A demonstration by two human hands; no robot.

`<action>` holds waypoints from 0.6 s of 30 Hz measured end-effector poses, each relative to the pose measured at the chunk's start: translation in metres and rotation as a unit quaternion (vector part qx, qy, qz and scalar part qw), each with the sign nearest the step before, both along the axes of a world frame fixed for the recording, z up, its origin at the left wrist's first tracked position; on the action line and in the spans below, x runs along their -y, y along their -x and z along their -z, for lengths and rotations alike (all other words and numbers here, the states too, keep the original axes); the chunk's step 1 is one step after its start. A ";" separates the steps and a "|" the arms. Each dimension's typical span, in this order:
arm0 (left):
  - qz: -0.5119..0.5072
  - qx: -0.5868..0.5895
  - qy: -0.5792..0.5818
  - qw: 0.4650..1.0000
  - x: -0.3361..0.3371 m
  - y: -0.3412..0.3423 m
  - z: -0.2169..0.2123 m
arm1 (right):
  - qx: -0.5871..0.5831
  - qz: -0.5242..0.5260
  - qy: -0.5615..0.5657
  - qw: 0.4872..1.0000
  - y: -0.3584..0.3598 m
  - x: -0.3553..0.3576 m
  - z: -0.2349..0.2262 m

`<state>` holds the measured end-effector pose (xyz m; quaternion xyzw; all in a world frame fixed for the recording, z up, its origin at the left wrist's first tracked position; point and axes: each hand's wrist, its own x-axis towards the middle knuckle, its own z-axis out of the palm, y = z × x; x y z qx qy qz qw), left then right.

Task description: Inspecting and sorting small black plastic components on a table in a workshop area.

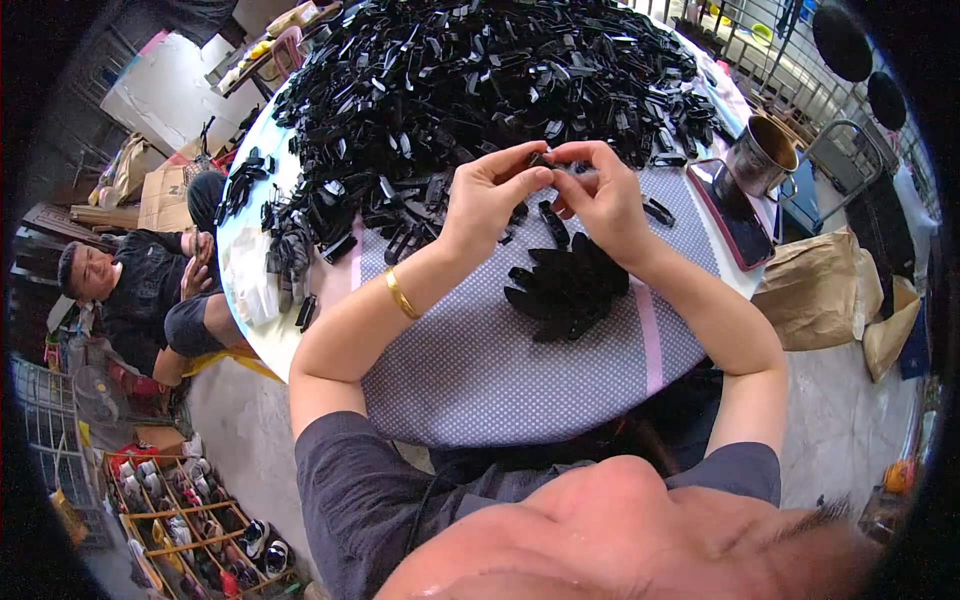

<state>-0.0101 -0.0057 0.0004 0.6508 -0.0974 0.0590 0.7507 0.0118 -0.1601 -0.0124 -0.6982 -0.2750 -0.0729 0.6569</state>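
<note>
Both hands meet at the near edge of a large heap of glossy black plastic pieces [480,90], narrow and clip-like in shape. My left hand [492,195], with a gold bangle [401,293] on its wrist, is closed in a pinch. Opposite it, my right hand [606,200] pinches too. Between the fingertips is a small black plastic piece [541,160], mostly covered by them. Below my right hand, a fanned cluster of similar black pieces [565,290] lies on the dotted grey tablecloth [470,370]. A few loose pieces sit between cluster and heap.
On the table's right are a phone in a red case [732,215] and a metal mug [763,155]. Dark gloves [290,262] lie at the left edge. Another person [150,290] sits beyond that edge. Brown paper bags [815,290] stand at right, a shoe rack [190,520] at lower left.
</note>
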 end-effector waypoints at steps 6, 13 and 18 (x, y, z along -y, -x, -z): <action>0.077 -0.022 0.077 0.994 -0.011 -0.011 -0.003 | -0.057 -0.081 0.026 0.995 -0.012 0.002 0.006; 0.152 0.029 0.015 0.988 -0.016 -0.007 -0.011 | 0.060 -0.074 0.124 0.988 0.000 0.011 -0.003; 0.094 0.038 -0.064 0.993 -0.013 -0.003 -0.015 | 0.234 0.008 0.178 0.956 -0.005 0.010 -0.004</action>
